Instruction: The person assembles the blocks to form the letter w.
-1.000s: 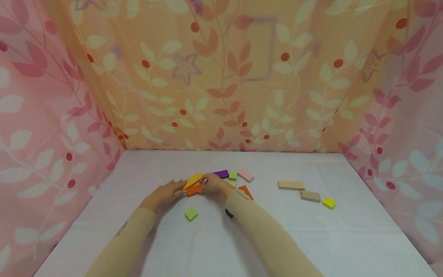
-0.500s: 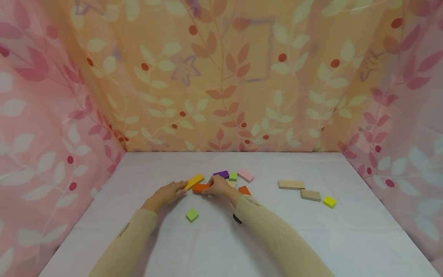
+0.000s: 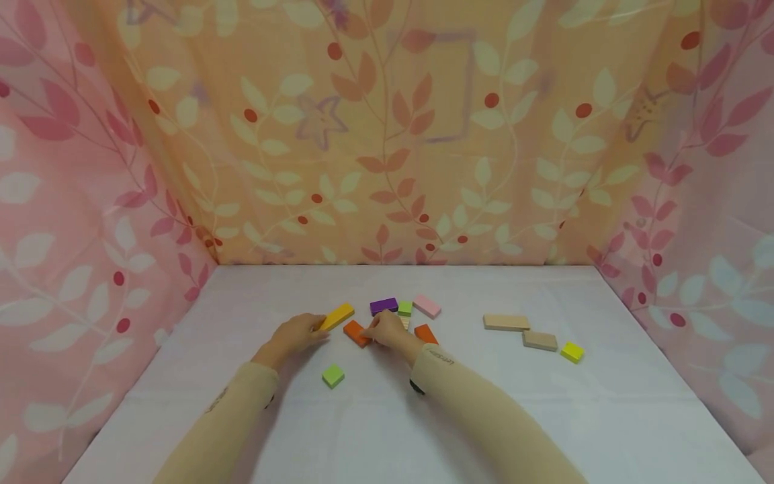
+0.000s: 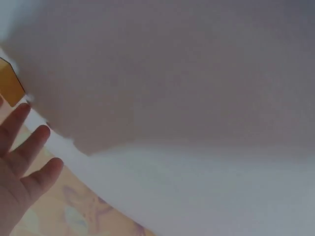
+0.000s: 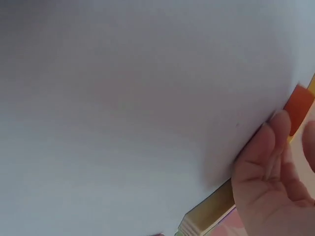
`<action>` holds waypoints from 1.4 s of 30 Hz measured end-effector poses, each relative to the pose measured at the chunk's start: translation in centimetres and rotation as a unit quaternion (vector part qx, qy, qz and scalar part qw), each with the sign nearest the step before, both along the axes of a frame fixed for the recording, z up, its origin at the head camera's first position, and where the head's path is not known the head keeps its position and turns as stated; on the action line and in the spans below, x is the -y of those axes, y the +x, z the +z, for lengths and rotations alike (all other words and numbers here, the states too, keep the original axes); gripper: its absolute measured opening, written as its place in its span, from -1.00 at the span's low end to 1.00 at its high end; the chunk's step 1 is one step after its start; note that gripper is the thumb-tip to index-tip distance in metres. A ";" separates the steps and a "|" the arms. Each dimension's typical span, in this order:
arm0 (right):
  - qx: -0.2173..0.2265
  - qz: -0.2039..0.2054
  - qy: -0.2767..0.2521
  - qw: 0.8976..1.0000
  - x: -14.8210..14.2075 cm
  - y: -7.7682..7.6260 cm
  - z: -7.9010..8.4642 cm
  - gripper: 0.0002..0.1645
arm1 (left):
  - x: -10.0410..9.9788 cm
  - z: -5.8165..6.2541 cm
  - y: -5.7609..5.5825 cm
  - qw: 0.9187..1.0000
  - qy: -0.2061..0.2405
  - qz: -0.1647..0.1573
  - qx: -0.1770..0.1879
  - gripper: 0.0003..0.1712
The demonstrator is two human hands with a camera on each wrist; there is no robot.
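Note:
My left hand (image 3: pixel 296 334) rests by the near end of a long yellow block (image 3: pixel 337 316), its fingertips touching that end. Loosely spread fingers of this hand show in the left wrist view, beside a corner of the yellow block (image 4: pixel 10 82). At the middle of the table, my right hand (image 3: pixel 392 332) pinches the right end of an orange block (image 3: pixel 356 333) between thumb and fingers. The right wrist view shows the orange block (image 5: pixel 299 108) at those fingertips, partly covered by them.
Beyond my right hand lie a purple block (image 3: pixel 383 306), a small green block (image 3: pixel 404 308), a pink block (image 3: pixel 426 306) and another orange block (image 3: pixel 426 334). A green block (image 3: pixel 333 376) sits nearer. Wooden blocks (image 3: pixel 506 323) and a yellow block (image 3: pixel 572 352) lie right.
The orange block has moved right, away from the yellow block, and turned so its right end points nearer. My right hand moved right with it. The left hand stayed by the yellow block.

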State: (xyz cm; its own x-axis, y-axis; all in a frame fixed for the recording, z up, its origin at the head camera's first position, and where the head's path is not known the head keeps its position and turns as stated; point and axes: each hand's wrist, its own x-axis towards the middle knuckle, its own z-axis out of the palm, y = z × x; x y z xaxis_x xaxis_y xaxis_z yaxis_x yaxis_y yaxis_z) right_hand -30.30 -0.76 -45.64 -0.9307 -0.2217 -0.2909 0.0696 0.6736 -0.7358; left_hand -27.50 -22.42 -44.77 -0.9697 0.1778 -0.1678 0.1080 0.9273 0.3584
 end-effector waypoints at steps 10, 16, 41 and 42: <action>0.019 -0.009 0.022 1.000 0.8 -1.4 -0.2 -0.64 | -1.3 -0.3 -1.0 0.997 -0.022 0.054 -0.045 -0.61; 0.037 -0.015 0.020 0.999 1.0 -1.4 -0.1 -0.62 | -1.5 -0.4 -1.0 0.995 -0.003 0.090 -0.037 -0.70; 0.095 0.135 -0.060 0.984 -0.7 -3.0 0.0 -0.49 | -2.1 1.5 3.2 0.988 0.036 0.137 -0.055 -0.56; 0.094 0.135 -0.058 0.985 -0.7 -3.0 0.1 -0.51 | -2.1 1.6 3.4 0.988 0.037 0.137 -0.052 -0.57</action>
State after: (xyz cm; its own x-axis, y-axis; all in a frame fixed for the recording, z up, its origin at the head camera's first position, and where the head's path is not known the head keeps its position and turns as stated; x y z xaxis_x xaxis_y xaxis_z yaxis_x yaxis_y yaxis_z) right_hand -33.31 -0.09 -45.58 -0.7652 -0.4963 -0.4102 0.0415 0.5978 -0.8006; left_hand -24.10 -20.32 -43.16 -0.9944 -0.0864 -0.0603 -0.1039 0.8984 0.4266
